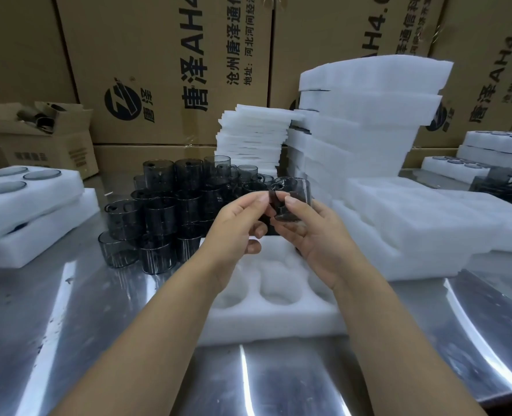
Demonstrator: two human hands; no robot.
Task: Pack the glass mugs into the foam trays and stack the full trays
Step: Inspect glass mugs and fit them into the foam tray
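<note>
A: While the empty foam tray [278,316] lies on the bench [68,325] right beneath the wrists, why is that mug [295,202] held up above it?

B: In the head view, the left grip [236,223] and the right grip [314,235] both pinch its wall, probably turning it to line it up with a pocket. The loose mugs [164,211] stand just behind the tray, within easy reach.

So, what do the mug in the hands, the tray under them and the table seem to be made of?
The mug looks like smoky grey glass: see-through, with glossy glints. The tray looks like soft white foam: matte, with fuzzy moulded hollows. The table is probably polished stainless steel: silver, with bright streaked reflections.
</note>
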